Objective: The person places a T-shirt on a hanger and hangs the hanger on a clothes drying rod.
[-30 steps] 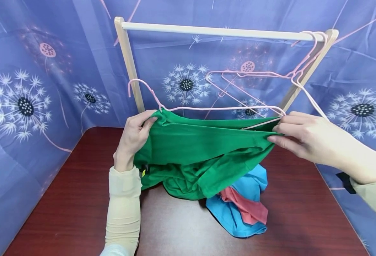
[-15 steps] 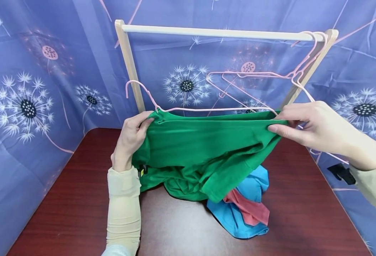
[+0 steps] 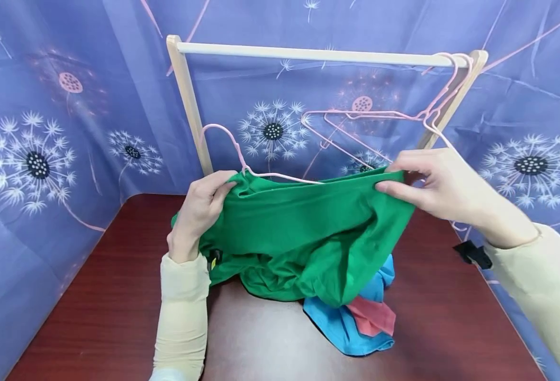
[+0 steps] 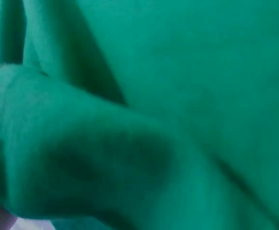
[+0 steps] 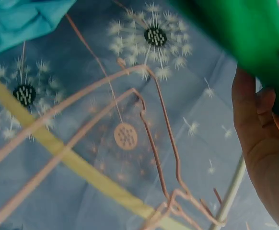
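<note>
A green shirt point(image 3: 304, 227) is held up by its upper edge in the head view, its lower part bunched on the table. A pink hanger point(image 3: 236, 142) sits at that edge, hook up on the left; its right end is hidden behind the cloth. My left hand point(image 3: 199, 209) pinches the shirt just left of the hanger's neck. With thumb and fingers my right hand point(image 3: 439, 182) pinches the edge's right end. Green cloth point(image 4: 178, 120) fills most of the left wrist view. In the right wrist view, my right hand point(image 5: 269, 158) grips the shirt point(image 5: 245, 38).
Behind the shirt stands a wooden rack with a white bar point(image 3: 308, 53). Two pink hangers point(image 3: 425, 115) hang at its right end. A blue garment point(image 3: 346, 328) and a red cloth point(image 3: 372, 316) lie on the dark red table point(image 3: 108, 275). A patterned curtain point(image 3: 70, 32) surrounds it.
My right hand has moved left with the shirt's edge, which has come up over the hanger's right end. The red cloth is more covered. My left hand keeps its grip.
</note>
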A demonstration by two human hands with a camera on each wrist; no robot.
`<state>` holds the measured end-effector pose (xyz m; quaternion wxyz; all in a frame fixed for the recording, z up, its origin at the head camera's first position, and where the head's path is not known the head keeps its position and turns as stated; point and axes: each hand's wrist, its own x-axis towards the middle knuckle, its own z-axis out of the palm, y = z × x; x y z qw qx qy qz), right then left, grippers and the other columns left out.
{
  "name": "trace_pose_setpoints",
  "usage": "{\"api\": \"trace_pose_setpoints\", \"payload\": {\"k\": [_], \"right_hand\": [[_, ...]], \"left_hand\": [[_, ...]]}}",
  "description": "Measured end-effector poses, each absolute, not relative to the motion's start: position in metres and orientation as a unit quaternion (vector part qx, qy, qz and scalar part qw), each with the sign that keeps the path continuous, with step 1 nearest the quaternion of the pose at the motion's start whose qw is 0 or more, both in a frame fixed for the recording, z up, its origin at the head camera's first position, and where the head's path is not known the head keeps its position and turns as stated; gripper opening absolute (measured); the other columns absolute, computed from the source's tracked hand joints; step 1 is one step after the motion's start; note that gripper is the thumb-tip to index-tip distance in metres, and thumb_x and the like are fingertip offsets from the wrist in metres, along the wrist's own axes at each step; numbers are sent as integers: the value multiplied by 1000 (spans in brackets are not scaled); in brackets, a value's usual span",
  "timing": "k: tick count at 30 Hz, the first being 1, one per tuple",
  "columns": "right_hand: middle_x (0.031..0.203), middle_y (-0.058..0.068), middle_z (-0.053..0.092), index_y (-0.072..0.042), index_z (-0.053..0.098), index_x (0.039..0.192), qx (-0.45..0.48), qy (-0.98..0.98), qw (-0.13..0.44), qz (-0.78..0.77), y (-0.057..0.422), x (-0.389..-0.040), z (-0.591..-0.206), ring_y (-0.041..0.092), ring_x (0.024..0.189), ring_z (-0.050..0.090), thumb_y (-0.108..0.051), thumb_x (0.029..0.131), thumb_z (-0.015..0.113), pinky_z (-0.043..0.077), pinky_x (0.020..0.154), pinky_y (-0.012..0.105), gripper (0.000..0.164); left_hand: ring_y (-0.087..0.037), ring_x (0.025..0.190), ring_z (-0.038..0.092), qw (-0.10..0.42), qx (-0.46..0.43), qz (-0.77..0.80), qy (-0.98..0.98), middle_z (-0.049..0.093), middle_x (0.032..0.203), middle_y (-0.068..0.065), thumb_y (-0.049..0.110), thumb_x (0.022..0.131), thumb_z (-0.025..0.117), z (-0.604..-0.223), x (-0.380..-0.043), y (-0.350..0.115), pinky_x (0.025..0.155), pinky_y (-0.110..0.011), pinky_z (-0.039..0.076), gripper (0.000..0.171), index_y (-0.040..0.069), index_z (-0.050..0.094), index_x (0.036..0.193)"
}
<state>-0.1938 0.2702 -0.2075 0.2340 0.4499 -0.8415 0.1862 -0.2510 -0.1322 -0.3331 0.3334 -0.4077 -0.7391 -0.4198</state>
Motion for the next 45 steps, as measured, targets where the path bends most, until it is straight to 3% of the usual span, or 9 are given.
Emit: {"api": "trace_pose_setpoints", "payload": {"k": [5, 8, 10, 12, 14, 18, 26, 38, 45], "right_hand": [[91, -5, 56, -13, 65, 89, 444, -840, 240, 201, 257, -202, -227, 5, 76, 48, 5, 72, 82, 40, 64, 19, 30], [104, 4, 58, -6, 62, 108, 406, -853, 243, 218, 255, -201, -236, 12, 84, 54, 6, 74, 81, 41, 69, 19, 41], [99, 5, 62, -5, 57, 119, 363, -870, 244, 228, 256, -199, -240, 15, 79, 57, 1, 80, 79, 41, 69, 20, 45], [81, 2, 60, -6, 57, 112, 319, -890, 240, 218, 258, -196, -243, 13, 64, 55, -9, 87, 75, 39, 62, 21, 31], [64, -3, 49, -9, 56, 92, 293, -906, 231, 199, 260, -195, -247, 11, 52, 47, -18, 93, 69, 35, 55, 23, 16], [56, -6, 27, -17, 40, 70, 309, -914, 214, 151, 258, -196, -253, 9, 47, 31, -23, 99, 60, 29, 51, 28, 36], [56, -6, 28, -17, 39, 73, 319, -915, 222, 104, 250, -191, -267, 9, 44, 31, -21, 101, 57, 27, 47, 30, 33], [54, -5, 27, -16, 39, 72, 335, -902, 237, 135, 224, -198, -267, 10, 43, 31, -18, 101, 56, 26, 47, 30, 33], [54, -5, 27, -16, 39, 70, 328, -900, 240, 155, 215, -199, -267, 11, 42, 29, -18, 102, 54, 27, 47, 30, 36]], "left_hand": [[-20, 92, 63, 336, -397, -425, -741, 68, 104, -9, -11, 93, 56, -334, -251, -127, 83, -26, 48, 24, 0, 68, 110], [-19, 91, 62, 333, -398, -424, -742, 68, 103, -9, -8, 95, 55, -330, -251, -123, 82, -28, 48, 22, 1, 68, 110], [-18, 89, 61, 333, -400, -421, -743, 67, 102, -9, -6, 95, 56, -326, -250, -121, 81, -29, 48, 20, 1, 68, 110], [-18, 88, 60, 335, -402, -415, -744, 67, 101, -9, -5, 96, 55, -322, -249, -120, 80, -29, 47, 19, 1, 68, 109], [-17, 88, 60, 335, -403, -409, -747, 66, 101, -9, -3, 97, 55, -317, -248, -118, 79, -30, 47, 18, 1, 68, 110], [-18, 90, 60, 333, -404, -397, -754, 66, 101, -8, -4, 96, 55, -308, -246, -116, 81, -31, 47, 20, 3, 68, 110], [-19, 102, 63, 308, -415, -360, -777, 68, 111, -8, 5, 98, 57, -293, -242, -99, 90, -31, 48, 22, 2, 68, 117], [-17, 99, 63, 279, -429, -304, -803, 68, 109, -6, 10, 100, 56, -275, -238, -74, 88, -30, 49, 22, 3, 67, 118], [-14, 91, 64, 270, -447, -279, -806, 67, 103, -4, 10, 101, 55, -275, -238, -60, 78, -28, 49, 21, 5, 66, 118]]}}
